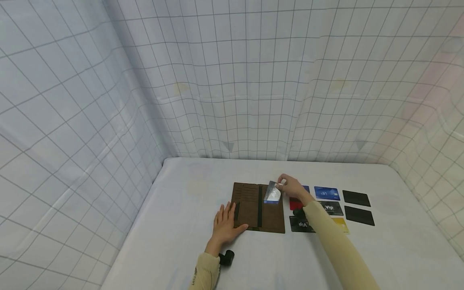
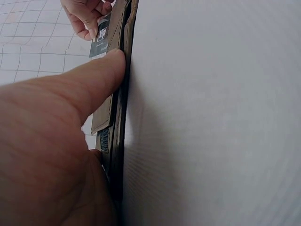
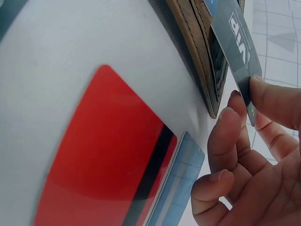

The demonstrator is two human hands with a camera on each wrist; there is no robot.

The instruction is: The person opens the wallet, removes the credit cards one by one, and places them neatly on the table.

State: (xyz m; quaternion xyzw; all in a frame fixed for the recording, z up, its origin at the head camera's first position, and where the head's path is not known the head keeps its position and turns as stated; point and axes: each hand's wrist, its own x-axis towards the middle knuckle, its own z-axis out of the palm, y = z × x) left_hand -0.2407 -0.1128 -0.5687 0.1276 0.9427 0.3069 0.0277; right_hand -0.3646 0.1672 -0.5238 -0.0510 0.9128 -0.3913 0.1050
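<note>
A brown wallet [image 1: 272, 221] lies spread on the white table, with card slots on its left half and a dark strip down the middle. My left hand [image 1: 224, 227] rests on its lower left edge, fingers straight, thumb [image 2: 101, 77] along the near edge. Over the right half, my right hand [image 1: 293, 188] pinches a dark grey "Vip" card [image 3: 239, 52] between thumb and fingers. The card is tilted and looks glossy in the head view. Something blue [image 1: 271, 201] shows at its lower end; whether it sits in a pocket I cannot tell.
Right of the wallet lie several cards: a red card [image 3: 108, 155] with a black stripe, a blue card [image 1: 327, 193], black "Vip" cards [image 1: 301, 224], a yellow card [image 1: 341, 224] and two plain black ones [image 1: 359, 215]. White gridded curtains [image 1: 232, 100] enclose the table.
</note>
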